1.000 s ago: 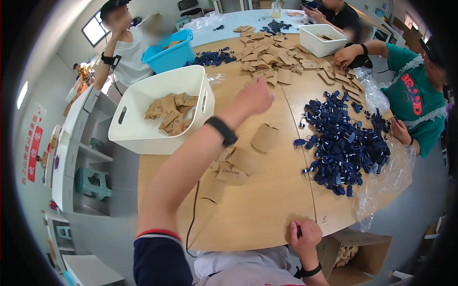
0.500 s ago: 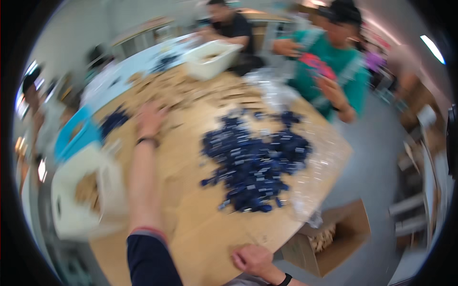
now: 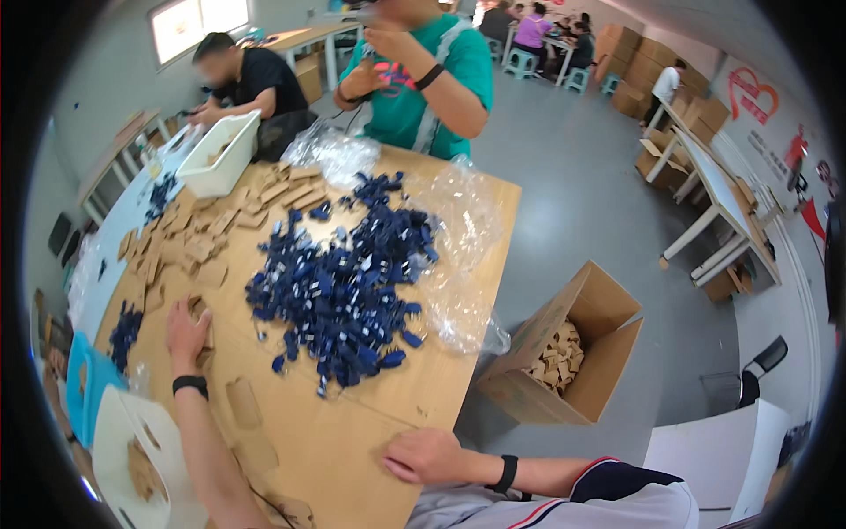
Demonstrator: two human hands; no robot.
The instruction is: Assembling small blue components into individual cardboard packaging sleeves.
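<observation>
- Since the earlier frame the view swings right and steadies, and my left hand [image 3: 187, 333], which was stretched far across the table, now lies nearer me on a small stack of cardboard pieces [image 3: 203, 324].
- I see that hand palm down, fingers loosely spread over the stack, pressing on it rather than closed around it.
- My right hand [image 3: 425, 456] rests flat at the near edge of the wooden table [image 3: 352, 441], fingers relaxed, holding nothing.
- The stack sits at the near left of the table, just left of the heap of dark blue parts [image 3: 344, 286].
- I judge the pieces light, thin and fairly stiff, easy to crease and apt to slide on each other; pinching the stack by its two long edges looks safest.
- Its long axis seems to run near to far, though my hand hides most of it.
- More loose cardboard pieces [image 3: 203, 242] lie farther left; an open carton [image 3: 573, 353] stands on the floor to the right.
</observation>
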